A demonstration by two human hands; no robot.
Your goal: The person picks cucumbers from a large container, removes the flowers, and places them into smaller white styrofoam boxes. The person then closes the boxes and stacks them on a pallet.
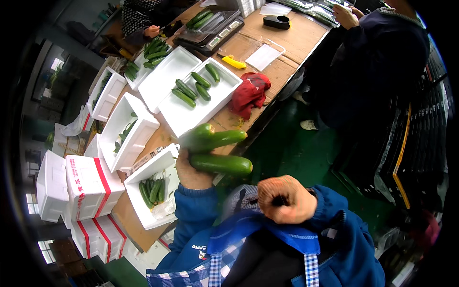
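My left hand (193, 174) grips three green cucumbers (220, 164) by one end, fanned out to the right and slightly blurred. Below and left of it, an open white foam box (138, 201) holds several smaller cucumbers (152, 190) and a clear plastic wrapping. My right hand (287, 199) is curled into a loose fist in front of my chest, with nothing visible inside it. Past the held cucumbers lies a shallow foam tray (190, 120) with several cucumbers (185, 89) spread in its far part.
Beside the tray lie a red cloth (251, 93) and a yellow-handled tool (233, 62). Farther off is a weighing scale (215, 32) carrying cucumbers. Foam boxes (89, 186) are stacked at left. One person (373, 53) stands at right; another person's hand (152, 31) shows at the far side.
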